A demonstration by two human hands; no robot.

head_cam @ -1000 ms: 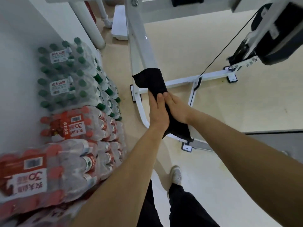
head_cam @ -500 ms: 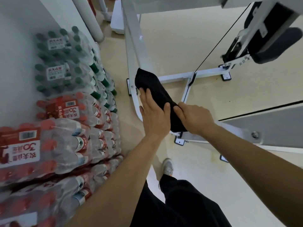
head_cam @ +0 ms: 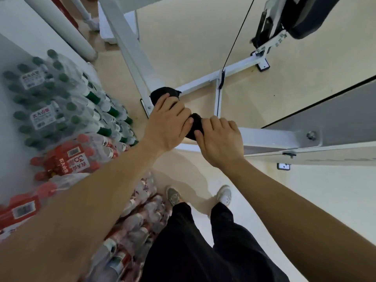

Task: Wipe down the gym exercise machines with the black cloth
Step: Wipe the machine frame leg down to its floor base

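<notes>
Just changed: the black cloth [head_cam: 195,126] no longer lies stretched along the white bar [head_cam: 264,137]. It is now bunched up, and both hands sit closer together and nearer the body than a second ago.
Meaning: probably the end of a pull stroke, so this stretch of bar looks done and the rest of the machine is not yet wiped.
Bottle packs [head_cam: 50,98]: shrink-wrapped, green caps farther off, red caps nearer, stacked against the wall beside the left arm.
Left hand [head_cam: 168,123]: fingers close together, bent over the far lump of cloth, thumb pressed against it.
Cloth place: on the white bar, under and between the two hands, with a lump poking out past the left fingertips.
Right hand [head_cam: 220,139]: fingers curled, knuckles up, thumb pinching the near end of the cloth.
Machine: white upright [head_cam: 130,47], thin black cable [head_cam: 234,41], black pad [head_cam: 305,17] at top right.
Floor [head_cam: 183,47]: smooth and beige, with the person's shoes [head_cam: 173,195] below the hands.
Right edge: grey panel [head_cam: 325,115], bolted on.
</notes>
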